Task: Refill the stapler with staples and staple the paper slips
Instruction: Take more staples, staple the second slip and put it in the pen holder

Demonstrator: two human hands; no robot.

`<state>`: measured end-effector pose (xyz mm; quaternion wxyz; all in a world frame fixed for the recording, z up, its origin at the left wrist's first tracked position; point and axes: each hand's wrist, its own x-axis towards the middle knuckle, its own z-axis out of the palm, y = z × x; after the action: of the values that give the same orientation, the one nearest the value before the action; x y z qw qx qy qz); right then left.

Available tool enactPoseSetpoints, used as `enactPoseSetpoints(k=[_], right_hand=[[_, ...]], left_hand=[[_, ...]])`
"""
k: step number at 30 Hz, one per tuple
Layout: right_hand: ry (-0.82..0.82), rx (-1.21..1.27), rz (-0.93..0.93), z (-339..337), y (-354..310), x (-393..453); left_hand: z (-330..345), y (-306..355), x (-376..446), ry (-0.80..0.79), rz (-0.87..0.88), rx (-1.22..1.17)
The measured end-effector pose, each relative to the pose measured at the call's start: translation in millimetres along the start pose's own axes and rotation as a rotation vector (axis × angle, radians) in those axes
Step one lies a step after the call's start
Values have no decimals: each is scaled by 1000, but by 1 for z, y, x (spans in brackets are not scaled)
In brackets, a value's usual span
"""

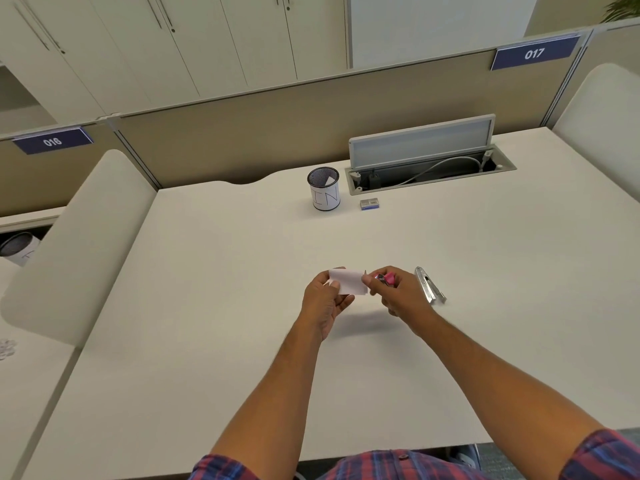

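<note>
— Fingers first: what is each hand holding?

— Left hand pinches the slips at their left end, held up off the table. Right hand has its fingers curled round the pink stapler, thumb tip at the slips' right edge.

— So which way does the paper lie from the stapler?

— Directly left of it, touching or nearly so. The slips' long axis runs left to right, and their right end meets the stapler's mouth, which seems to point left. I cannot tell whether the paper is already inside the mouth; the thumb hides that spot.

— And the stapler's own axis?

— Roughly left to right too, in line with the slips, though most of it is buried in the hand. The right hand is the one on it; the left only steadies the paper.

— Anything else, going down in size?

— A mesh cup far across the table, a metal strip lying just right of the right hand, its length running near to far, and a small staple box beside the cup.

— Next move?

— Likely a squeeze, once that right edge sits inside.
</note>
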<state>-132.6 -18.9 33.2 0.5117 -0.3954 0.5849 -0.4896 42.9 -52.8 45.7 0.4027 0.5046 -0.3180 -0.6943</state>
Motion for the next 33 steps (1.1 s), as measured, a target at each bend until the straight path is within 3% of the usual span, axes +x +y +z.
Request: enactPoseSetpoints(k=[23, 33], right_hand=[[147, 194, 86, 12, -8, 1], [164, 78, 53, 12, -5, 2]], left_hand=[[3, -4, -11, -114, 55, 155], [2, -4, -11, -106, 61, 116]])
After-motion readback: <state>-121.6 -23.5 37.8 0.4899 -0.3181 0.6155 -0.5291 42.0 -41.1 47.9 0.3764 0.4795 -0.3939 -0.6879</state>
